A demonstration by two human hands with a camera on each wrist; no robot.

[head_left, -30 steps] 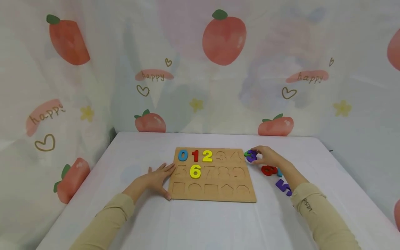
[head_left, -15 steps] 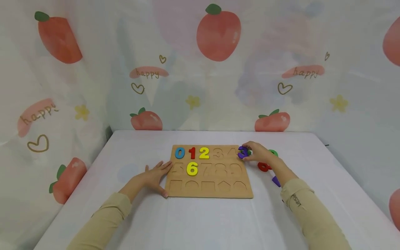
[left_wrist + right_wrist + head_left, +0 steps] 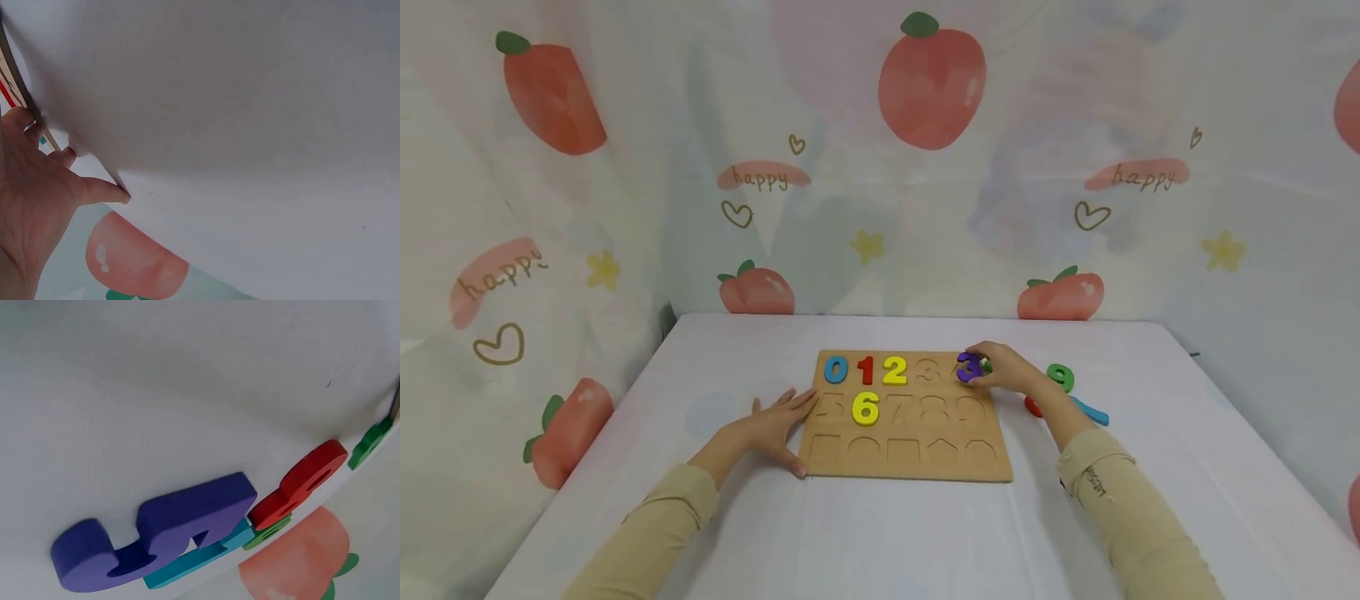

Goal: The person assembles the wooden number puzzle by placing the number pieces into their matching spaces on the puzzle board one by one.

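A wooden number board lies on the table with a blue 0, red 1, yellow 2 and yellow 6 in their recesses. My left hand, fingers spread, touches its left edge; the left wrist view shows the same hand. My right hand pinches a purple 3 over the top right of the board, just right of the 3-shaped recess. A small green piece shows beside those fingers, mostly hidden. The right wrist view does not show the hand.
Loose numbers lie right of the board: a green 9, a red 8, a blue piece and a purple 5. A green piece lies near the board. A printed curtain stands behind the table.
My right hand has carried the purple 3 leftward, from beside the board to over its top right corner. The left hand stays at the board's left edge.
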